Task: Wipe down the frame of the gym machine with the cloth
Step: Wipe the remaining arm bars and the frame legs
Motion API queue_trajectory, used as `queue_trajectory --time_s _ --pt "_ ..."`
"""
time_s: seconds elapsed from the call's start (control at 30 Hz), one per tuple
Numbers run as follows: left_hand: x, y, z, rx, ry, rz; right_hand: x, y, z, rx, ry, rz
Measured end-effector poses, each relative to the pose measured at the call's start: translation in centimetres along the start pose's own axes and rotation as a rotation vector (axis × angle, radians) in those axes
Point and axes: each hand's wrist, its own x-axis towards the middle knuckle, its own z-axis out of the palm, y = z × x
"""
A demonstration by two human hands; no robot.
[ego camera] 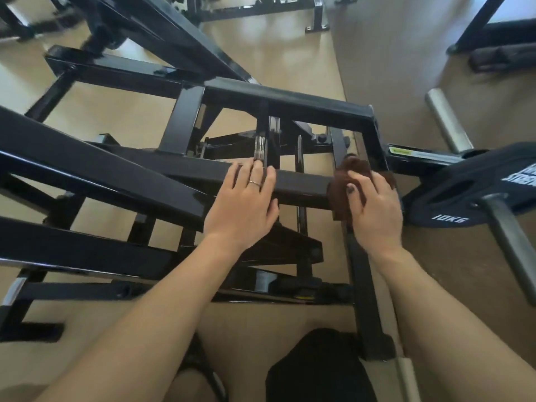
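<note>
Location: gym floor, weight-training area.

Evidence: black steel frame of a gym machine (290,184) with square-tube rails and crossbars; black weight plate (470,195) marked "10KG" loaded on a peg at the right; bare steel loading peg (448,120) just beyond it; further black machine frames (255,10) at the top edge; padded rollers (501,58) at upper right; tan floor (290,62) beneath everything.
</note>
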Motion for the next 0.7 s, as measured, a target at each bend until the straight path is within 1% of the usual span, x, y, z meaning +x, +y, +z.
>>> queue_trajectory --time_s 0.1,0.2,0.27,0.4,0.5,0.63,0.7 --pt "0.3 0.2 0.2 0.059 -0.002 0.022 0.3 3.6 -1.7 0.008 0.008 0.069" --pt "0.2 0.3 0.2 0.078 -0.02 0.032 0.6 2.6 -0.9 0.031 0.074 0.177" --pt "0.2 0.4 0.1 0.102 -0.025 0.031 0.4 1.1 -0.1 0.017 0.133 0.192" --pt "0.3 0.4 0.0 0.125 -0.031 0.041 -0.1 -3.7 2.0 0.052 0.079 0.016" --pt "0.2 0.5 0.0 0.144 -0.032 0.034 -0.1 -6.4 3.4 0.079 0.093 -0.076" --pt "0.3 0.6 0.0 0.145 -0.025 0.02 0.9 -4.6 2.8 0.084 0.036 -0.182" --pt "0.3 0.6 0.0 0.147 -0.015 0.012 1.3 -3.8 2.6 0.104 0.023 -0.194"
